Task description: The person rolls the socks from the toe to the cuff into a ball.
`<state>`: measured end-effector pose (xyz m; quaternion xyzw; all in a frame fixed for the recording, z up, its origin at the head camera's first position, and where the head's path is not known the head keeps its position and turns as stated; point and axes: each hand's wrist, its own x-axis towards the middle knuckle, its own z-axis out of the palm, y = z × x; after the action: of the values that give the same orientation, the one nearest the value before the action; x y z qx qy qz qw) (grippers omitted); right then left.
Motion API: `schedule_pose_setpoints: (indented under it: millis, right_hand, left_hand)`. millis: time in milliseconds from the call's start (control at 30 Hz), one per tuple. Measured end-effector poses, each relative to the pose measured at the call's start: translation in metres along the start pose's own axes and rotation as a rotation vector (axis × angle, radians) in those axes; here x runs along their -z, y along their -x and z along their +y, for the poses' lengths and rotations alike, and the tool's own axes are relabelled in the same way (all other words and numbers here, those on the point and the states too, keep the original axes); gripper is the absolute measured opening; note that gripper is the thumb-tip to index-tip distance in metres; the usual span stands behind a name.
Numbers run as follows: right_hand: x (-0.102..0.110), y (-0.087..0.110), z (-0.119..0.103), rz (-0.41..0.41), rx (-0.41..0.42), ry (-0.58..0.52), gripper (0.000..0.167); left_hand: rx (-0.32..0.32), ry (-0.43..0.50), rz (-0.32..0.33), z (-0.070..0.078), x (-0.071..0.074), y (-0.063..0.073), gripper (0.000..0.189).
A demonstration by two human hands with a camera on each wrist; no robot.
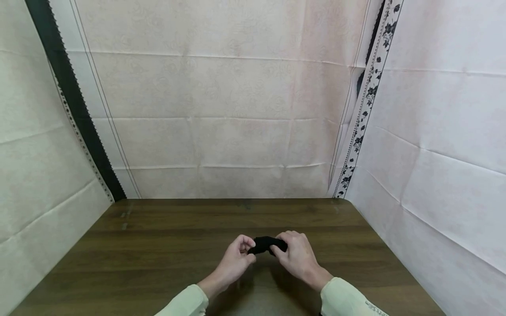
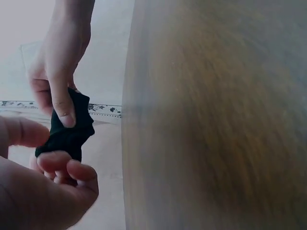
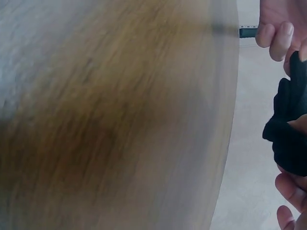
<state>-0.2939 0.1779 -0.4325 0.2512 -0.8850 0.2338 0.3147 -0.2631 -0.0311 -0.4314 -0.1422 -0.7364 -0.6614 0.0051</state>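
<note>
A small bunched piece of black cloth (image 1: 265, 244) is held above the tabletop between both hands. My right hand (image 1: 297, 255) grips its right end, the thumb lying along the near side. At the other end my left hand (image 1: 233, 262) holds the cloth with its fingers curled and the thumb opposite. In the left wrist view the soft black cloth (image 2: 72, 129) shows folds and a ragged outline, with the right thumb pressed on it. The right wrist view cuts the black cloth (image 3: 290, 129) off at the edge; it looks rolled in layers there.
A brown wooden table (image 1: 170, 250) lies beneath the hands. Pale creased cloth hangs as a back wall (image 1: 221, 96) and as side walls (image 1: 446, 131), with a black floral border (image 1: 367, 96) at the right corner and a dark strip (image 1: 79, 105) at the left.
</note>
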Motion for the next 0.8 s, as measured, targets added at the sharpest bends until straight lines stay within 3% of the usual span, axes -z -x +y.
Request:
schedule_pose_setpoints:
  millis: [200,433,667,800]
  right_hand:
    - [0.0001,0.0005,-0.0009,0.058,0.036,-0.036,0.018]
    - [-0.0004,0.0013,-0.0019,0.119,0.069,-0.061,0.019]
    - [-0.0003,0.0022,-0.0028,0.129,0.062,-0.103,0.016]
    - [-0.0010,0.0030,-0.0044,0.133,0.068,-0.127,0.017]
  left_hand:
    - [0.091,0.033,0.065,-0.0020,-0.0013,-0.0018,0.025]
    - [0.241,0.284,0.009,0.0025,-0.0056,-0.0053,0.028]
    - [0.316,0.391,-0.011,0.0038,-0.0056,-0.0066,0.034]
    - [0.374,0.499,-0.034,0.0055,-0.0024,-0.0088,0.040]
